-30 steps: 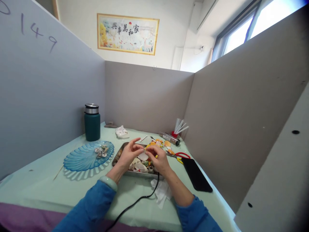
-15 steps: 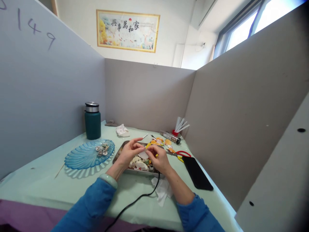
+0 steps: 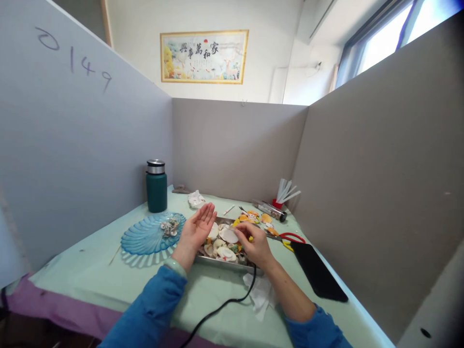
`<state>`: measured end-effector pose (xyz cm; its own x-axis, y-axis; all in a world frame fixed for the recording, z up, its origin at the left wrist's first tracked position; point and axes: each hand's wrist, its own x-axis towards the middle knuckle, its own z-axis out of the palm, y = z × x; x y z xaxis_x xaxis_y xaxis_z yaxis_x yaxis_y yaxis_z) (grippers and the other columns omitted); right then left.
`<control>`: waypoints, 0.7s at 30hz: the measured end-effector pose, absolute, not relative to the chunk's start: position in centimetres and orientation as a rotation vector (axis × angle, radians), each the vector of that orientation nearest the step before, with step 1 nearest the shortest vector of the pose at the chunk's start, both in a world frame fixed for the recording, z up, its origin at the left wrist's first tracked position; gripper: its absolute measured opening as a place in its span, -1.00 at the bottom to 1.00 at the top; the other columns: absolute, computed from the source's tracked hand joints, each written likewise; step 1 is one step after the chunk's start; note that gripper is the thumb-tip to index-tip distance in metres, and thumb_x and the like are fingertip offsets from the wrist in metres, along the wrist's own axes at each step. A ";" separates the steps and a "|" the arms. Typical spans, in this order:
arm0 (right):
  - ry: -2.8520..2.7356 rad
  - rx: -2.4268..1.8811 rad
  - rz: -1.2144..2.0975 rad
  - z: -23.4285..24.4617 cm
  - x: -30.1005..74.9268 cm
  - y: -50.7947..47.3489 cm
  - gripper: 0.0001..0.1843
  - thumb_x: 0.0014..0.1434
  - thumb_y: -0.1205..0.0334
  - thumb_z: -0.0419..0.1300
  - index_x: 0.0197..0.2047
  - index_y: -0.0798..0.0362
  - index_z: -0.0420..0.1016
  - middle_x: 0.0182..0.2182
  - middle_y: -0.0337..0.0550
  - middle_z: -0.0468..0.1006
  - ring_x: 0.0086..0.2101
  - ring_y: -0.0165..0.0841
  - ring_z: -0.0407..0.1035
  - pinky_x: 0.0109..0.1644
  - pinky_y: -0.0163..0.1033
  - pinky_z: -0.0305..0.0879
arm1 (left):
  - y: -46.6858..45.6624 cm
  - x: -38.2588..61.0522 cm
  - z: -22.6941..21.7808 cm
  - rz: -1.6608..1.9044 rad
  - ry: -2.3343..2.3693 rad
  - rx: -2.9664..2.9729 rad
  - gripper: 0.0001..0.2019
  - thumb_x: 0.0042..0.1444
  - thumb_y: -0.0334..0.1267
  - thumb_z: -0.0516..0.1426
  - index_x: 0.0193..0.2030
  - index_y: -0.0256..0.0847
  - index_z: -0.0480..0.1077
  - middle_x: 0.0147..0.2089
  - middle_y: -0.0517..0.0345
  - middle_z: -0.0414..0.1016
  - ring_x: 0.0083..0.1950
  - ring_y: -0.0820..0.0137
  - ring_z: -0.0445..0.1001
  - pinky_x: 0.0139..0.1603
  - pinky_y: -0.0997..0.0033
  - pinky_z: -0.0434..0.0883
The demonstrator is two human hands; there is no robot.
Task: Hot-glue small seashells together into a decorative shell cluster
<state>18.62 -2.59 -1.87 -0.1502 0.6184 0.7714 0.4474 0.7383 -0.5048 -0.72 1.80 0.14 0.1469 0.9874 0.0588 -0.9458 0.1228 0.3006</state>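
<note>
My left hand [image 3: 197, 229] is open, its fingers stretched out and the palm turned up and to the right, over the left end of a metal tray [image 3: 213, 261]. The tray holds several white and coloured shells [image 3: 226, 239]. Over the right part of the tray, my right hand [image 3: 254, 244] is curled with the fingers pinched together near a yellow piece; what it holds is hidden. A black cable [image 3: 221, 307] runs from under that hand toward me.
A blue shell-shaped glass plate [image 3: 145, 240] with small shells [image 3: 168, 226] lies left of the tray, a green flask [image 3: 156, 186] behind it. To the right lie red scissors [image 3: 292, 238], a black phone [image 3: 317, 270], a tissue [image 3: 259, 292] and white sticks [image 3: 286, 189]. Partition walls enclose three sides.
My hands were pinched together on a white shell above the tray. They have parted: the left hand opened and drew back left, the right dropped toward the tray. The view shifted.
</note>
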 end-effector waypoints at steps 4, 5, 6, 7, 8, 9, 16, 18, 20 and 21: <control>-1.794 -0.838 0.173 -1.9 18.7 -2.5 -0.81 0.21 0.14 0.10 -0.33 0.06 0.44 -0.47 -0.19 0.46 -0.50 -0.41 0.27 -0.40 -0.31 0.21 | 2.1 -1.6 0.3 1.485 0.121 0.226 -0.68 0.21 -0.48 -0.08 0.03 -0.34 0.36 -0.12 -0.16 0.55 -0.01 0.27 0.52 0.01 0.19 0.47; -1.798 -0.837 0.176 -1.9 18.7 -2.5 -0.81 0.21 0.14 0.10 -0.33 0.06 0.44 -0.47 -0.18 0.46 -0.50 -0.40 0.27 -0.40 -0.31 0.21 | 2.2 -1.8 0.3 1.501 0.112 0.213 -0.68 0.22 -0.47 -0.10 0.03 -0.33 0.36 -0.12 -0.17 0.55 -0.02 0.26 0.53 0.00 0.18 0.47; -1.801 -0.836 0.178 -1.9 18.6 -2.5 -0.80 0.21 0.14 0.09 -0.33 0.06 0.44 -0.47 -0.18 0.46 -0.50 -0.40 0.27 -0.41 -0.30 0.21 | 2.2 -2.0 0.4 1.513 0.104 0.204 -0.67 0.23 -0.46 -0.11 0.03 -0.33 0.36 -0.12 -0.17 0.55 -0.02 0.26 0.53 0.00 0.18 0.48; -1.805 -0.837 0.177 -1.9 18.6 -2.5 -0.80 0.22 0.14 0.09 -0.33 0.05 0.44 -0.48 -0.18 0.46 -0.51 -0.40 0.27 -0.41 -0.30 0.20 | 2.3 -2.1 0.4 1.520 0.095 0.198 -0.67 0.23 -0.46 -0.12 0.03 -0.33 0.36 -0.12 -0.17 0.55 -0.02 0.26 0.53 -0.01 0.17 0.48; -1.809 -0.839 0.173 -1.9 18.6 -2.6 -0.80 0.22 0.14 0.09 -0.33 0.05 0.44 -0.48 -0.18 0.45 -0.51 -0.40 0.26 -0.41 -0.30 0.20 | 2.3 -2.2 0.4 1.523 0.087 0.195 -0.67 0.23 -0.45 -0.13 0.03 -0.32 0.36 -0.11 -0.16 0.55 -0.02 0.26 0.53 -0.01 0.17 0.48; -1.812 -0.841 0.170 -1.9 18.6 -2.6 -0.80 0.22 0.14 0.09 -0.33 0.05 0.44 -0.48 -0.18 0.45 -0.51 -0.40 0.26 -0.41 -0.30 0.20 | 2.3 -2.3 0.4 1.524 0.081 0.193 -0.66 0.24 -0.45 -0.14 0.03 -0.32 0.36 -0.11 -0.16 0.55 -0.01 0.27 0.52 -0.01 0.16 0.48; -1.835 -0.851 0.176 -1.9 18.6 -2.7 -0.82 0.23 0.17 0.09 -0.33 0.05 0.42 -0.49 -0.21 0.43 -0.51 -0.41 0.25 -0.41 -0.31 0.18 | 2.1 -2.1 0.4 1.522 0.072 0.173 -0.67 0.24 -0.43 -0.14 0.03 -0.34 0.35 -0.08 -0.16 0.54 0.03 0.26 0.50 0.01 0.16 0.46; -1.837 -0.852 0.177 -1.9 18.6 -2.7 -0.83 0.23 0.17 0.09 -0.32 0.05 0.43 -0.48 -0.20 0.43 -0.51 -0.41 0.25 -0.41 -0.31 0.18 | 2.0 -2.1 0.4 1.523 0.076 0.178 -0.67 0.24 -0.43 -0.13 0.04 -0.35 0.34 -0.08 -0.16 0.54 0.05 0.27 0.49 0.02 0.17 0.46; -1.836 -0.851 0.170 -1.8 18.6 -2.7 -0.83 0.23 0.17 0.09 -0.32 0.05 0.43 -0.48 -0.20 0.44 -0.50 -0.40 0.26 -0.40 -0.30 0.18 | 2.0 -2.1 0.4 1.525 0.080 0.188 -0.66 0.23 -0.43 -0.13 0.06 -0.34 0.33 -0.07 -0.16 0.54 0.05 0.27 0.48 0.01 0.17 0.46; -1.836 -0.850 0.165 -1.8 18.6 -2.7 -0.83 0.22 0.18 0.09 -0.32 0.05 0.43 -0.48 -0.20 0.44 -0.50 -0.40 0.26 -0.40 -0.30 0.18 | 2.0 -2.1 0.4 1.525 0.080 0.192 -0.66 0.23 -0.43 -0.13 0.06 -0.33 0.33 -0.06 -0.17 0.53 0.04 0.26 0.49 0.01 0.17 0.46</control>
<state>18.60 -2.68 -1.81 -0.1905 0.6195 0.7615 0.4737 0.7375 -0.4814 -2.08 1.97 0.36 0.0464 0.9966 0.0680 -0.9841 0.0339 0.1744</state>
